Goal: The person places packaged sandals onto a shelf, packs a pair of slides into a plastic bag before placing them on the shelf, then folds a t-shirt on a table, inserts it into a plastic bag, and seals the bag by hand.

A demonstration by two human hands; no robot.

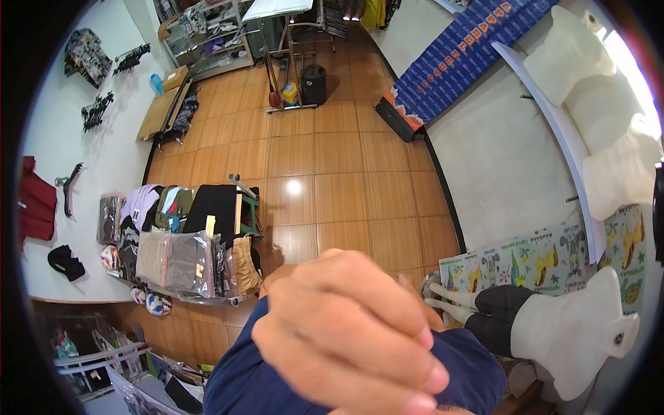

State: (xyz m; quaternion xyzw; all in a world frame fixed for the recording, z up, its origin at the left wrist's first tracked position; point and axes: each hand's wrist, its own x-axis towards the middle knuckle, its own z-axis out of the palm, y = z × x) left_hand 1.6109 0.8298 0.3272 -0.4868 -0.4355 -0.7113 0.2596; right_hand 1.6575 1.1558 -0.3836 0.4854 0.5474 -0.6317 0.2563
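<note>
My right hand [346, 325] is raised close to the camera, slightly blurred, in front of my navy shirt [238, 366]. Its fingers are curled, with the tips pointing toward the lower right. Whether anything is inside the fingers is hidden. It touches none of the goods around it. My left hand does not show.
A low display of folded and plastic-wrapped clothes [176, 263] stands to the left. White mannequins [560, 332] line the right side. A blue banner [470, 55] leans along the wall. Ahead on the tiled floor [339, 194] are a rack and a black bin [314, 84].
</note>
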